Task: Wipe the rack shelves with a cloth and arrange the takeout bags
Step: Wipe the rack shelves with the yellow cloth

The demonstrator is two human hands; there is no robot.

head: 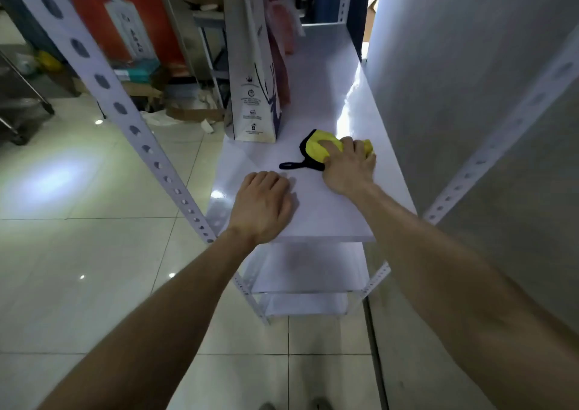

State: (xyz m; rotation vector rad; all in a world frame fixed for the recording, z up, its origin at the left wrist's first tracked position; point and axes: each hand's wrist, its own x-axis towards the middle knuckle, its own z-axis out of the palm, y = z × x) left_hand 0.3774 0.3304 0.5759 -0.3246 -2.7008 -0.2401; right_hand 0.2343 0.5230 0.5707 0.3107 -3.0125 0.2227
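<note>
A white rack shelf [316, 218] runs away from me at waist height. My right hand [349, 167] presses a yellow cloth [316, 149] with black trim and a black loop flat on the shelf, near its right side. My left hand [263, 206] rests palm down on the shelf's front left corner, fingers curled, holding nothing. A white paper takeout bag [250, 74] with dark blue print stands upright further back on the left. Behind it stands a pink translucent bag [282, 40].
A grey wall [463, 80] borders the shelf's right side. Perforated white uprights [103, 80] frame the rack, with lower shelves [300, 268] below. Cardboard and clutter [175, 102] lie on the tiled floor behind the rack.
</note>
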